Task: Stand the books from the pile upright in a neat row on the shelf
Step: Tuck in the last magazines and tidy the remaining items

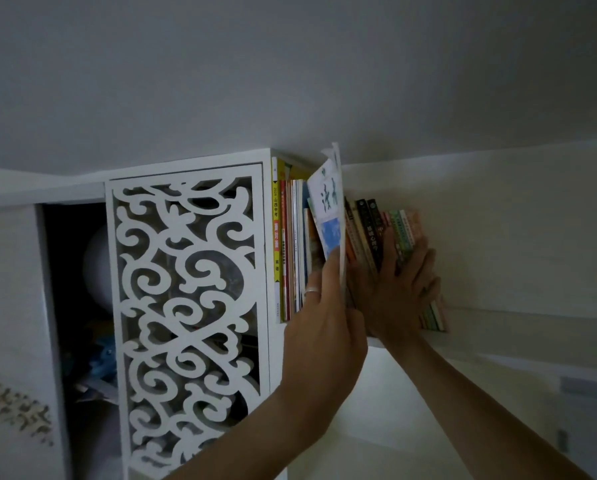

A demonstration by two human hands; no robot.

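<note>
Left hand [319, 317] grips a thin book [328, 209]; right hand [399, 289] presses leaning books [369, 233].

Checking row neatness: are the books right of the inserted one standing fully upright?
No: the dark-spined books lean left, braced by the flat right hand.

The white shelf [491, 315] carried a row of books [291, 244], upright at its left end, leaning rightward.
</note>
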